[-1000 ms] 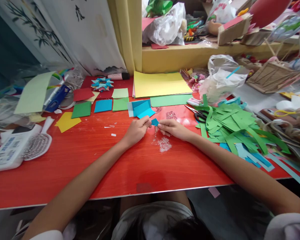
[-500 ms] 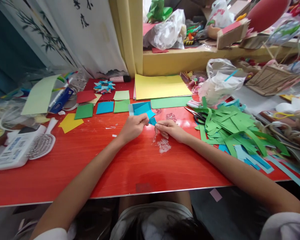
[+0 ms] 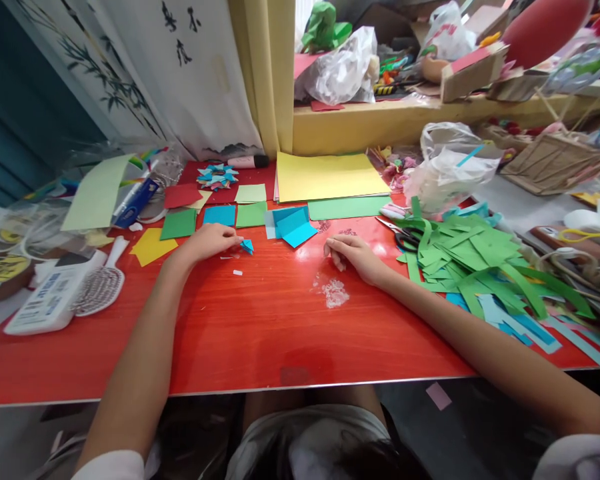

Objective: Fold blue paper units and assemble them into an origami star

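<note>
My left hand (image 3: 207,241) rests on the red table (image 3: 260,327) with its fingertips pinching a small folded blue paper piece (image 3: 247,246). My right hand (image 3: 353,255) lies loosely curled on the table to the right, holding nothing that I can see. A stack of blue paper squares (image 3: 291,225) sits between and just beyond the two hands. Small squares of green (image 3: 179,224), blue (image 3: 219,215) and light green (image 3: 251,215) paper lie beyond my left hand.
A heap of green and blue paper strips (image 3: 470,257) with scissors (image 3: 399,232) lies at the right. Yellow sheets (image 3: 327,175) and a folded paper star (image 3: 217,177) lie at the back. A white hairbrush (image 3: 97,287) and a box (image 3: 45,303) sit at the left.
My hands have parted. The left hand has carried the small folded blue piece leftward and set it down on the table; the right hand has let go and stayed near the middle.
</note>
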{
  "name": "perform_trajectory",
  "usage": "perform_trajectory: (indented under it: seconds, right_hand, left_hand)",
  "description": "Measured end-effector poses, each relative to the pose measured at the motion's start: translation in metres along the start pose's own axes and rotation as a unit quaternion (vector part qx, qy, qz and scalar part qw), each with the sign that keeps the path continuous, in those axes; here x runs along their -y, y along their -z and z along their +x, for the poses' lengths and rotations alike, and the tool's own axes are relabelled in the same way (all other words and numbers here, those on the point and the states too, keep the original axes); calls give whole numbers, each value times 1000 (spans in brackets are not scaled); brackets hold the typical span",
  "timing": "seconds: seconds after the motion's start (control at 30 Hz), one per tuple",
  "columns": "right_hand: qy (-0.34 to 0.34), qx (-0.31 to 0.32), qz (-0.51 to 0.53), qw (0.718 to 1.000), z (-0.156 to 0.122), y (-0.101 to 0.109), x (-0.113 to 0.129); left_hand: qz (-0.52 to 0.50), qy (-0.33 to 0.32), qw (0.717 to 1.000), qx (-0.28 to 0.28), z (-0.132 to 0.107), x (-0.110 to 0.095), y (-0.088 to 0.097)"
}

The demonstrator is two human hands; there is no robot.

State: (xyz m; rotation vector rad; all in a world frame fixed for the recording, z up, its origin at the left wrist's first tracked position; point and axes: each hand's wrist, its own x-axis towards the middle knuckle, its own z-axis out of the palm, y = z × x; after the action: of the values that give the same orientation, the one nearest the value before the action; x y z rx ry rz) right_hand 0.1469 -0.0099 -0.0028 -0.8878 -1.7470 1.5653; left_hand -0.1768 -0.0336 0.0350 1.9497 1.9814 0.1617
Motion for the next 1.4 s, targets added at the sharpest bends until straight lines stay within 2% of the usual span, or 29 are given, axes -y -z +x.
perform_trajectory:
  seconds: [0.07,0.13,0.2,0.23,0.27,0.3,0.4,0.5,0.6,0.67,0.8,0.9,1.0,1.1,1.2,1.27,1.4]
  right_hand:
    - [-3,-1,-7,1000,0,0,1]
    - [-9,-2,-13,1000,-1,-1,2]
    - [-12,-2,-20,1000,-1,-2,2]
    - [-12,-2,-25,1000,-1,-2,3]
    - [-12,-2,-31,999,-1,-3,3]
    - [-11,-1,-39,999,-1,-3,3]
    - [-10,0,-71,997,-1,-3,2]
    - [6,2,-102,995,-2,-3,1]
    - [19,8,-114,993,-2,-3,-1]
    - [27,-5,-91,995,-1,-5,-2]
    - [30,-43,5,999,0,-8,1]
    - [26,-27,47,998,0,-9,5]
    - [38,-25,68,997,-3,-9,5]
    - [27,-58,81,995,-5,-11,1]
    - [7,-111,46,993,-5,-11,-3]
    - [-6,-123,17,992,-6,-12,-2]
    - [-63,-41,26,997,-12,-17,5]
  left_hand:
    - [22,7,999,-39,3,5,-3]
    - [46,-7,987,-152,6,5,-5]
    - [44,-44,961,-268,9,-1,-8]
    - [34,-70,948,-308,9,-8,-11]
    - [22,-103,940,-324,9,-16,-15]
    - [11,-141,938,-317,9,-26,-20]
    - [13,-228,943,-241,5,-54,-41]
    - [63,-270,941,-196,4,-68,-59]
    - [75,-264,937,-214,3,-73,-65]
    - [34,-259,935,-240,-1,-79,-62]
    - [-192,-208,922,-266,-18,-103,-56]
    - [-304,-166,910,-227,-29,-121,-61]
    - [-309,-155,920,-185,-34,-129,-67]
    - [-293,-166,926,-172,-33,-128,-69]
    - [-273,-196,933,-133,-33,-125,-69]
    - [-272,-186,934,-137,-32,-125,-70]
    - [-318,-148,918,-187,-33,-128,-74]
